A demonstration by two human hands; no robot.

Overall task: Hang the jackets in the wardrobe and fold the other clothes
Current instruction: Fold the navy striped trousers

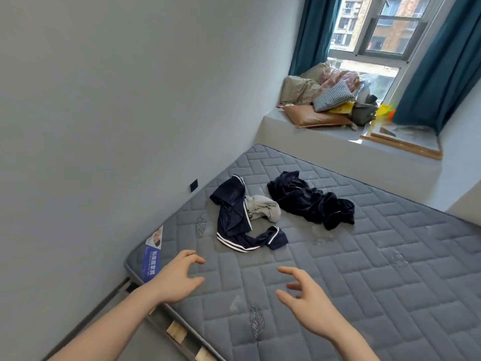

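Reach stage: left hand [179, 278] and right hand [305, 295], both spread and empty, lower centre; crumpled navy white-striped jacket [235, 217] lies mid-frame on grey quilted mattress [377, 269]; next, grasp it.

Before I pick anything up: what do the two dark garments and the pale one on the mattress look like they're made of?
Right-hand dark garment: looks like velvet or velour, going by its soft patchy sheen and plush folds. Dark navy garment with white stripes: probably smooth synthetic sportswear knit, with a flatter, slightly shiny surface. Pale grey garment: matte, likely cotton jersey or fleece, though it is too crumpled to be sure.
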